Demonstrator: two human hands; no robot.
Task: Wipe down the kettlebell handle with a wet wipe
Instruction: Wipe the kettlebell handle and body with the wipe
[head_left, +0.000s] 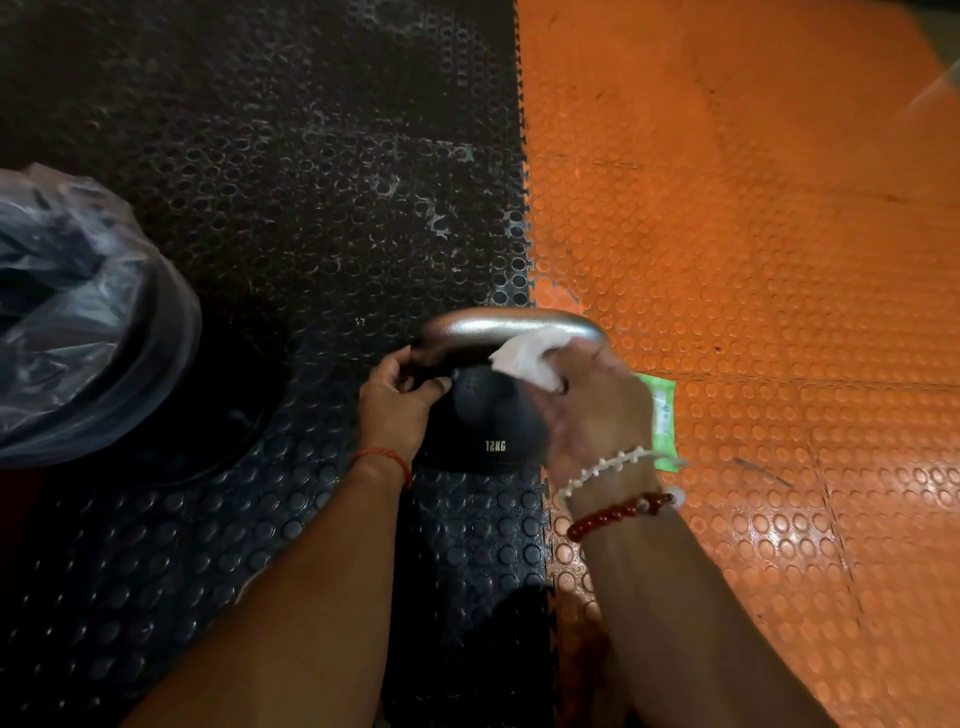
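A black kettlebell (483, 426) marked 12KG stands on the black studded mat, right at the seam with the orange mat. Its shiny metal handle (488, 327) arches across the top. My left hand (397, 400) grips the left end of the handle where it meets the body. My right hand (597, 410) presses a white wet wipe (527, 358) against the right part of the handle. The hand looks slightly blurred.
A green wet-wipe pack (662, 415) lies on the orange mat (753, 260) just right of the kettlebell, partly hidden by my right hand. A bin lined with a clear plastic bag (78, 322) stands at the left on the black mat (291, 182).
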